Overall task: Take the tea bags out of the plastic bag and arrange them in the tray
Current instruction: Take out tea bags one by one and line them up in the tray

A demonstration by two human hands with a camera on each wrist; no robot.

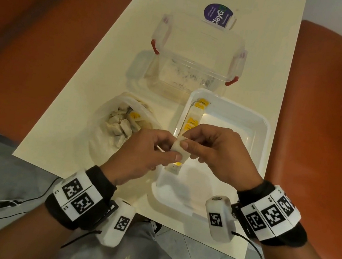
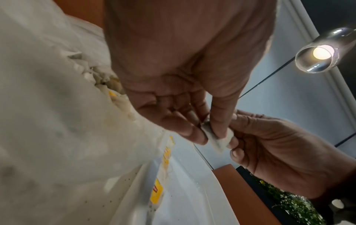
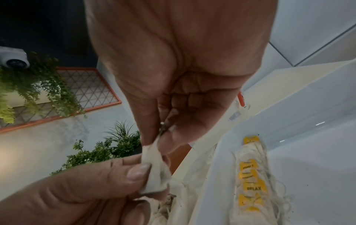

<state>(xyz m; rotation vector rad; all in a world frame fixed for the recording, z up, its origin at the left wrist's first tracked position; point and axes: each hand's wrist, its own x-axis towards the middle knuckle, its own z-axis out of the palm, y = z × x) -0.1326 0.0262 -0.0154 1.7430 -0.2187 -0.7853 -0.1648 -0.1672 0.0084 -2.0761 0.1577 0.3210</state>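
Note:
Both hands hold one white tea bag above the near left corner of the white tray. My left hand pinches it between thumb and fingers; my right hand pinches its other end. The wrist views show the same tea bag squeezed between both hands' fingertips. A row of tea bags with yellow tags lies along the tray's left wall. The clear plastic bag, open-mouthed and holding several tea bags, sits left of the tray.
A clear lidless storage box with red clips stands behind the tray, and a purple-labelled pouch lies beyond it. The cream table is narrow, with orange seats on both sides. Cables trail on the floor at the lower left.

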